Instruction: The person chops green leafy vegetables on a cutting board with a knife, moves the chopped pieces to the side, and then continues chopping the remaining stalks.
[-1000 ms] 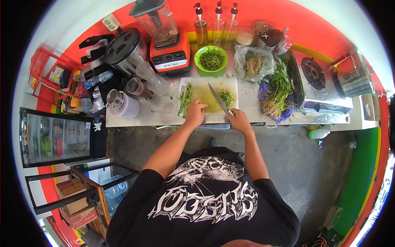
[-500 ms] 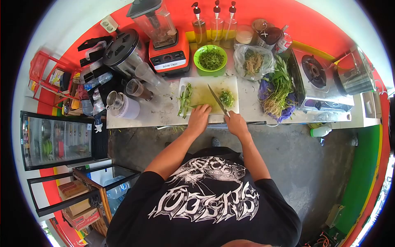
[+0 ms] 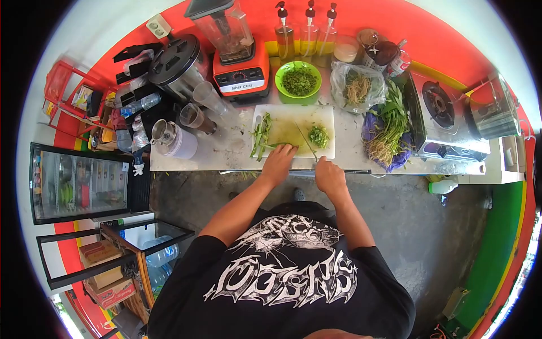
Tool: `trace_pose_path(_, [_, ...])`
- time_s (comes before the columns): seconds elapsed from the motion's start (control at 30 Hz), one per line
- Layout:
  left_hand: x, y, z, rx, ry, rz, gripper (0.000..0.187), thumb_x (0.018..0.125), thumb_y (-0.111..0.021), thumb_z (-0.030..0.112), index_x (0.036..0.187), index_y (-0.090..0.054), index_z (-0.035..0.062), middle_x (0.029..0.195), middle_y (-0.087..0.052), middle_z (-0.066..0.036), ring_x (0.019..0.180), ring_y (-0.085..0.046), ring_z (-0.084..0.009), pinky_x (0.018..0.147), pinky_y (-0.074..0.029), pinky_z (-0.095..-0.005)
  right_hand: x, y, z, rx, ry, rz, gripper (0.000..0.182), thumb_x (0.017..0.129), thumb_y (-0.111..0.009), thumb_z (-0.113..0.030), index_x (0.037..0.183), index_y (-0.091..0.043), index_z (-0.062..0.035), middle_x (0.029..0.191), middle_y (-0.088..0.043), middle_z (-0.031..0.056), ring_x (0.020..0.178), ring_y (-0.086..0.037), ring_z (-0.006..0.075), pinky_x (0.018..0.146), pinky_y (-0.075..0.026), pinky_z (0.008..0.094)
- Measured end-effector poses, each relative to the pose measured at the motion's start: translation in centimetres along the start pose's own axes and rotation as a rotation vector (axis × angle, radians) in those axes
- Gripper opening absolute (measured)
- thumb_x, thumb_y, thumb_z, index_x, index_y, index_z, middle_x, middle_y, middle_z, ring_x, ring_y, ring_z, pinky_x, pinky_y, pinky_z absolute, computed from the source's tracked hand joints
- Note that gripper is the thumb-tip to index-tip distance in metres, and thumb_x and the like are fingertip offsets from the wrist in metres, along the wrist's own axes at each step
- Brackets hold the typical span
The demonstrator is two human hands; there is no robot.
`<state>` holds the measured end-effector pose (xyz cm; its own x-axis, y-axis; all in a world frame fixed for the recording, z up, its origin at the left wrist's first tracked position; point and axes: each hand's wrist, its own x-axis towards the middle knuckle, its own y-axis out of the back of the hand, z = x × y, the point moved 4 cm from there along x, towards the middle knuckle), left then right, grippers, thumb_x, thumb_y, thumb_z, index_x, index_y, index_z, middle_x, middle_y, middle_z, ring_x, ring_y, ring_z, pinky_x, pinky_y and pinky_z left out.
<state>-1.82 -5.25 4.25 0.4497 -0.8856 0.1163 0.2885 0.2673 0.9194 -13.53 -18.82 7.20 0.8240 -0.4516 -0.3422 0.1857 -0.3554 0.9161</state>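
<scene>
On the white cutting board [image 3: 293, 114], green stalks [image 3: 261, 134] lie at the left and a small heap of chopped greens [image 3: 318, 136] at the right. My left hand [image 3: 279, 161] is closed at the board's front edge, pressing on a few green stalks [image 3: 274, 146]. My right hand [image 3: 331, 174] is wrapped round the handle of a knife [image 3: 306, 139], whose blade points away from me over the board, between my left hand and the chopped heap. Behind the board stands a green bowl [image 3: 298, 98] full of chopped greens.
A red blender [image 3: 241, 76], cups [image 3: 195, 117] and a steel container [image 3: 179, 68] stand at the left. Pump bottles [image 3: 308, 42] line the back. Right of the board are a plastic bag with roots [image 3: 357, 87], leafy greens [image 3: 389, 127] and a gas stove [image 3: 438, 107].
The view has shifted, so the counter sits further right. The knife blade is now seen nearly edge-on, and my right hand has come slightly nearer to my body.
</scene>
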Motion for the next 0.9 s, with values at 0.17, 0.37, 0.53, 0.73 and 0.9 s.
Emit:
trace_pose_path(0.17, [-0.2, -0.5, -0.1, 0.039, 0.000, 0.003, 0.062, 0.078, -0.058, -0.008, 0.138, -0.054, 0.0031, 0.125, -0.056, -0.011, 0.121, -0.052, -0.0328, 0.100, -0.046, -0.0424, 2.2, -2.8, 0.2, 0.145, -0.061, -0.041, 0.020, 0.092, -0.053, -0.009, 0.108, -0.055, 0.0035, 0.097, -0.072, 0.0276, 0.094, -0.072, 0.0430, 0.084, -0.057, 0.0517])
trace_pose_path(0.37, [-0.4, -0.9, -0.2, 0.043, 0.016, 0.028, 0.061, 0.079, -0.058, -0.006, 0.139, -0.054, 0.0045, 0.128, -0.056, -0.010, 0.122, -0.052, -0.0313, 0.101, -0.045, -0.0425, 2.2, -0.4, -0.5, 0.040, -0.004, -0.097, 0.032, 0.098, -0.055, -0.021, 0.117, -0.050, 0.0046, 0.103, -0.072, 0.0284, 0.099, -0.071, 0.0432, 0.086, -0.056, 0.0522])
trace_pose_path(0.53, [-0.4, -0.9, 0.0, 0.053, 0.047, -0.011, 0.062, 0.081, -0.057, -0.004, 0.142, -0.053, 0.0059, 0.130, -0.056, -0.009, 0.125, -0.051, -0.0301, 0.102, -0.045, -0.0417, 2.5, -2.2, -0.6, 0.088, -0.074, -0.171, 0.033, 0.098, -0.057, -0.025, 0.114, -0.053, 0.0040, 0.107, -0.071, 0.0284, 0.102, -0.071, 0.0421, 0.090, -0.055, 0.0524])
trace_pose_path(0.73, [-0.6, -0.6, 0.0, 0.093, 0.034, -0.032, 0.065, 0.079, -0.060, -0.003, 0.143, -0.051, 0.0050, 0.133, -0.055, -0.008, 0.127, -0.050, -0.0290, 0.102, -0.045, -0.0418, 2.6, -0.8, -0.2, 0.099, -0.042, -0.165, 0.036, 0.099, -0.057, -0.027, 0.117, -0.050, 0.0041, 0.106, -0.071, 0.0286, 0.104, -0.070, 0.0422, 0.091, -0.054, 0.0534])
trace_pose_path(0.9, [-0.5, -1.1, -0.2, 0.092, 0.053, -0.051, 0.063, 0.081, -0.058, -0.001, 0.143, -0.053, 0.0075, 0.132, -0.055, -0.007, 0.124, -0.051, -0.0299, 0.102, -0.044, -0.0426, 2.9, -2.5, -1.0, 0.106, -0.057, -0.138, 0.034, 0.098, -0.056, -0.025, 0.115, -0.052, 0.0044, 0.105, -0.071, 0.0285, 0.101, -0.070, 0.0432, 0.089, -0.055, 0.0525])
